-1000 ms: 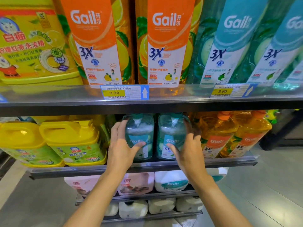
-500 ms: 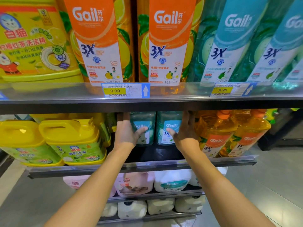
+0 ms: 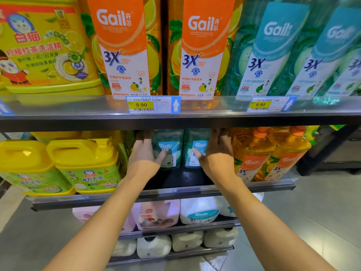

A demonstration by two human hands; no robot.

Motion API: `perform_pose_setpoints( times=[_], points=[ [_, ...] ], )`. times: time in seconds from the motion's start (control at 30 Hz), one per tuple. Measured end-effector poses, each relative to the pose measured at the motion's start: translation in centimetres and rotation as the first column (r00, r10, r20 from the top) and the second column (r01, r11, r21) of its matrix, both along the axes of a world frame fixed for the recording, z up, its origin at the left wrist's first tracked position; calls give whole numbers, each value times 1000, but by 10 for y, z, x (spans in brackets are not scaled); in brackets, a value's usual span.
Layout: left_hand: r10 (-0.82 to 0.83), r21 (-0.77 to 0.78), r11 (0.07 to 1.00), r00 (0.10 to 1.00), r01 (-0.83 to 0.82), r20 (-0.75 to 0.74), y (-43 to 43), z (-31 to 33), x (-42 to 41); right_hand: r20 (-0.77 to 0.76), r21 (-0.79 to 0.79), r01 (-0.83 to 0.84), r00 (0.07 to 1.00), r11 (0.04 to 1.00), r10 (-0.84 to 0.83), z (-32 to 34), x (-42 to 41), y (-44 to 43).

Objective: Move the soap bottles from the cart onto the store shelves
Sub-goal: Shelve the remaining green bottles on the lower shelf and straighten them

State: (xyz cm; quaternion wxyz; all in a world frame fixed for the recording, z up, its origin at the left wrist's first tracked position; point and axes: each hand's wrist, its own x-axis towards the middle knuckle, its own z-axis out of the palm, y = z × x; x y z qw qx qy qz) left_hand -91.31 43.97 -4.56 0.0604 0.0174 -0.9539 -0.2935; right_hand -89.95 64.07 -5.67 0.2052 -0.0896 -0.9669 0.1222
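Two teal Gail soap bottles stand side by side deep on the second shelf (image 3: 175, 189). My left hand (image 3: 145, 153) holds the left teal bottle (image 3: 170, 151), fingers along its side and thumb across its label. My right hand (image 3: 216, 153) holds the right teal bottle (image 3: 195, 151) the same way from the right. The bottle tops are hidden behind the upper shelf's front rail (image 3: 175, 120). The cart is out of view.
Yellow jugs (image 3: 86, 163) stand left of the gap, orange Gail bottles (image 3: 252, 153) to its right. The upper shelf carries tall orange (image 3: 121, 47) and teal Gail bottles (image 3: 273, 49) behind price tags. White and pink jugs (image 3: 199, 212) fill the lower shelves. Grey floor lies to the right.
Both hands have pushed the two teal bottles from the shelf's front edge toward the back, under the upper shelf. My arms are stretched further in.
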Motion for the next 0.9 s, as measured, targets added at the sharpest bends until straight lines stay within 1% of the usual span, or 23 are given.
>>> perform_pose_setpoints(
  times=[0.03, 0.07, 0.13, 0.2, 0.3, 0.33, 0.5, 0.6, 0.67, 0.73, 0.8, 0.9],
  points=[
    [-27, -21, 999, 999, 27, -32, -4, -1, 6, 32, 38, -31, 999, 999, 30, -1, 6, -3],
    [-61, -46, 997, 996, 58, -69, -7, -2, 12, 100, 69, -42, 994, 997, 35, -1, 13, -7],
    [-131, -114, 986, 986, 119, -100, -14, -3, 23, 144, 119, -49, 989, 992, 32, -2, 25, -14],
    [-166, -161, 975, 984, 154, -66, -18, -5, 32, 161, 145, -45, 987, 988, 21, 0, 38, -23],
    [-168, -242, 957, 985, 158, -23, -23, -9, 45, 151, 216, -55, 988, 975, 22, -5, 59, -37],
    [-178, -271, 948, 984, 167, -17, -24, -11, 50, 169, 228, -57, 986, 972, 18, -8, 66, -41],
    [-199, -343, 919, 980, 196, 25, -32, -20, 74, 254, 198, -84, 967, 977, 31, -13, 94, -56],
    [-176, -372, 912, 984, 174, 29, -35, -17, 93, 267, 181, -125, 961, 976, 73, -8, 111, -58],
    [-139, -390, 910, 990, 140, 32, -36, -11, 111, 273, 198, -170, 955, 965, 112, -5, 122, -58],
    [-88, -419, 904, 996, 90, 24, -37, -5, 133, 257, 201, -229, 950, 952, 175, 1, 134, -57],
    [-26, -448, 894, 1000, 30, 14, -36, 4, 157, 227, 168, -302, 938, 938, 261, 9, 146, -56],
    [85, -450, 890, 996, -77, -4, -32, 17, 199, 236, 175, -402, 904, 899, 358, 20, 170, -53]
  ],
)
